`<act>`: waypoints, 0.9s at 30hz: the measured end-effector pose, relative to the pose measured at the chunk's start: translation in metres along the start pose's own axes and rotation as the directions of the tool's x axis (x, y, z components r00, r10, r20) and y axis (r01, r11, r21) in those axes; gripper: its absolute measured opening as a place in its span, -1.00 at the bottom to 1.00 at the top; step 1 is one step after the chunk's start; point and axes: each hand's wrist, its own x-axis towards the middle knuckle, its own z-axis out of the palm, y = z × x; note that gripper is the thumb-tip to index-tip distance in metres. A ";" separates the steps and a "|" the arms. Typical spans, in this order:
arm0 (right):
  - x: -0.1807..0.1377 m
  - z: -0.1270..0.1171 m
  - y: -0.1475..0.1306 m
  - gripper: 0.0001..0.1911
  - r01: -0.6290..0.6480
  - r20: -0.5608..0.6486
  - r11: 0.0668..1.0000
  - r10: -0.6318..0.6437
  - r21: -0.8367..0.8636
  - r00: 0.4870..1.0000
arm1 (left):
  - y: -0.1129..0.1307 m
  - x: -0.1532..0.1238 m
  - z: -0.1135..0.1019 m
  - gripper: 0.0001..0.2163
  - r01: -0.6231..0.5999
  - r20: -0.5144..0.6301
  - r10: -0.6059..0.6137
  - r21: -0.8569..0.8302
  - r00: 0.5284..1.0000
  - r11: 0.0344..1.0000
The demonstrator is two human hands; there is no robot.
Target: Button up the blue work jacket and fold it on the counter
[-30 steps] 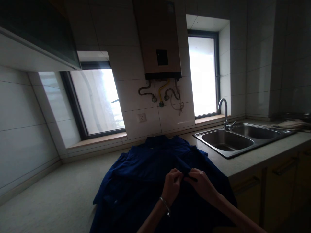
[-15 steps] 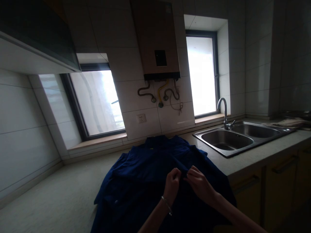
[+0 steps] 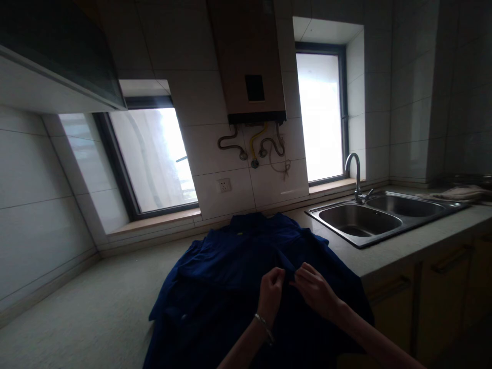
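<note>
A dark blue shirt lies spread over the countertop, its collar towards the wall and its lower part hanging past the front edge. My left hand, with a bracelet on the wrist, is closed in a pinch on the shirt's cloth near its middle. Just to the right, my right hand pinches the cloth too, its fingertips close to the left ones. A raised fold runs up from between the hands. Whether a button sits between the fingers is too dark to tell.
A double steel sink with a tap is set into the countertop on the right. A cloth lies beyond it. Above hangs a water heater with pipes; a wall cabinet juts out at upper left.
Both hands stay pinched at nearly the same spot on the shirt, with only a slight shift of the fingers. The view has tipped down very slightly.
</note>
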 end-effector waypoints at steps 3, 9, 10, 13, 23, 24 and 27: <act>0.009 0.000 -0.003 -0.64 -0.302 0.007 0.933 0.306 0.194 0.952 | 0.012 -0.003 -0.005 -0.79 -0.178 0.000 0.183 0.218 0.983 0.960; 0.013 -0.002 -0.004 -0.45 -0.664 0.370 0.564 0.555 0.491 0.745 | 0.008 -0.011 -0.010 -0.82 -0.374 0.084 0.375 0.417 0.923 0.828; 0.012 -0.002 -0.003 -0.44 -0.693 0.437 0.507 0.542 0.512 0.718 | 0.006 -0.012 -0.010 -0.82 -0.409 0.090 0.417 0.459 0.905 0.789; 0.010 0.001 -0.001 -0.43 -0.704 0.498 0.438 0.502 0.559 0.707 | 0.004 -0.015 -0.010 -0.81 -0.465 0.121 0.490 0.566 0.863 0.680; 0.010 -0.002 -0.014 -0.60 -0.540 0.263 0.645 0.480 0.540 0.837 | 0.021 -0.003 -0.014 -0.81 -0.340 0.221 0.278 0.329 0.935 0.881; 0.011 -0.004 -0.016 -0.61 -0.513 0.248 0.677 0.456 0.528 0.855 | 0.020 -0.003 -0.014 -0.81 -0.343 0.211 0.288 0.311 0.934 0.886; 0.011 -0.005 -0.018 -0.65 -0.433 0.214 0.772 0.376 0.465 0.901 | 0.019 -0.004 -0.012 -0.81 -0.327 0.146 0.296 0.278 0.944 0.903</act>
